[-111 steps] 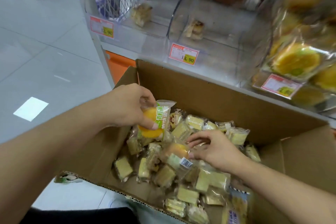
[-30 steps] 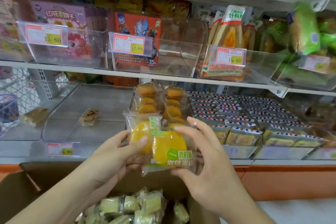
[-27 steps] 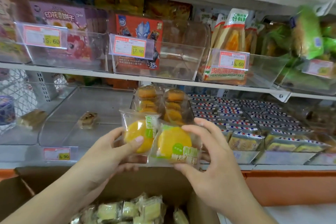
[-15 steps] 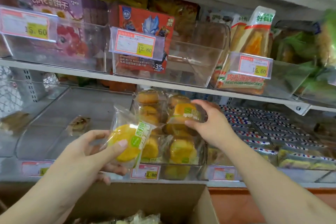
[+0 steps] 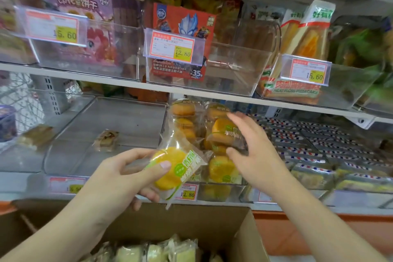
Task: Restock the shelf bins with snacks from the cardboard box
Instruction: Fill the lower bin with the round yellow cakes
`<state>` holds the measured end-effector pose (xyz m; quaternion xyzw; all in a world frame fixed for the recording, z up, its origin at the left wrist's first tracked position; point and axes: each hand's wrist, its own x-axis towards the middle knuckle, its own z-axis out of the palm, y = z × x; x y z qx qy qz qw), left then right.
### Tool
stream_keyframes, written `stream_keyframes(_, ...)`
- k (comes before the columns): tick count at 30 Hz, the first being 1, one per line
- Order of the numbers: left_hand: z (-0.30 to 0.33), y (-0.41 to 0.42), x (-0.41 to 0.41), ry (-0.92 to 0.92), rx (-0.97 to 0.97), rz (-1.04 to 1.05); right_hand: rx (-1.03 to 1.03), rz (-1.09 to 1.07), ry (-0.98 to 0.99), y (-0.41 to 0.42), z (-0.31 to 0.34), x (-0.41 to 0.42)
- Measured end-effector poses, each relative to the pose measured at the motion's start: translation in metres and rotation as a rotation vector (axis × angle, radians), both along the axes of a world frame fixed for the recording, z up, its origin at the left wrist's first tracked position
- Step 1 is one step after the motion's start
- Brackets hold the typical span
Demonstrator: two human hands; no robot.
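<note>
Centre of the frame, the left hand [image 5: 119, 178] holds a wrapped yellow cake [image 5: 170, 168], its grip pinching the packet between thumb on the front and fingers curled behind. The packet sits tilted, its green-and-white label toward the right, just in front of the clear shelf bin [image 5: 212, 181] on the lower shelf.

To the right of it, the right hand [image 5: 253, 151] is at the mouth of that same bin. Its grip is spread, fingers extended and thumb apart, the palm beside another wrapped cake [image 5: 225, 132] that lies on top of the stack of matching orange-yellow cakes inside; whether the fingers actually touch it cannot be told, as the hand is blurred.

Below the bin hangs a price tag [image 5: 187, 192] reading 12.80.

Bottom of the frame, the open cardboard box [image 5: 234, 232] shows its brown inner wall, with pale green wrapped snacks [image 5: 161, 251] packed in it.

Left of centre, a shallow clear bin holds a single small brown pastry [image 5: 106, 140], and further left another one [image 5: 36, 136] sits in the neighbouring bin.

On the upper shelf, a pink biscuit box [image 5: 80, 27] stands at the upper left, a red card box [image 5: 182, 36] in the middle bin, and wrapped sandwich cakes [image 5: 306, 36] at the upper right. Packets with red-and-blue striped edges [image 5: 308, 147] fill the lower right.
</note>
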<state>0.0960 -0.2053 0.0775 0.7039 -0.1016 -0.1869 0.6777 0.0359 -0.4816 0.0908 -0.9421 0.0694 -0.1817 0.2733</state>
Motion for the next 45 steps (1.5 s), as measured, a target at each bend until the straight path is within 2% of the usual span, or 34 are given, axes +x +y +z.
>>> stream_keyframes(3,0.002,0.002,-0.003,-0.014,0.046,-0.046,-0.004,0.287,0.058,0.043,0.008,-0.036)
stream_keyframes(5,0.007,0.002,-0.009,-0.038,0.104,-0.116,-0.060,0.398,0.113,0.060,0.010,-0.043)
stream_keyframes(8,0.010,0.001,-0.017,-0.060,0.170,-0.205,-0.058,0.383,0.067,0.065,0.007,-0.044)
stream_keyframes(11,0.006,0.002,-0.017,-0.125,0.169,-0.165,-0.033,0.346,0.048,0.063,-0.001,-0.050)
stream_keyframes(13,0.004,0.007,-0.014,-0.333,0.236,-0.161,-0.045,0.300,0.041,0.062,-0.003,-0.053)
stream_keyframes(16,0.009,0.010,-0.014,-0.770,0.524,-0.294,-0.034,0.247,0.016,0.063,-0.002,-0.054)
stream_keyframes(19,0.019,0.006,-0.012,-0.897,0.597,-0.331,-0.046,0.235,0.015,0.064,-0.001,-0.052)
stream_keyframes(24,0.026,-0.008,0.018,-0.992,0.684,-0.213,0.045,0.160,0.049,0.047,0.004,-0.043)
stream_keyframes(30,0.027,-0.049,0.079,-0.992,0.842,-0.163,-0.006,-0.069,0.075,0.000,-0.011,-0.017)
stream_keyframes(33,0.026,-0.070,0.098,-0.913,0.876,-0.212,-0.025,-0.084,0.132,-0.016,-0.024,-0.006)
stream_keyframes(39,0.009,-0.090,0.124,-0.889,0.962,-0.244,-0.021,-0.054,0.187,-0.032,-0.040,0.009)
stream_keyframes(45,0.002,-0.101,0.097,-1.082,0.910,-0.192,0.015,-0.056,0.186,-0.033,-0.041,0.016)
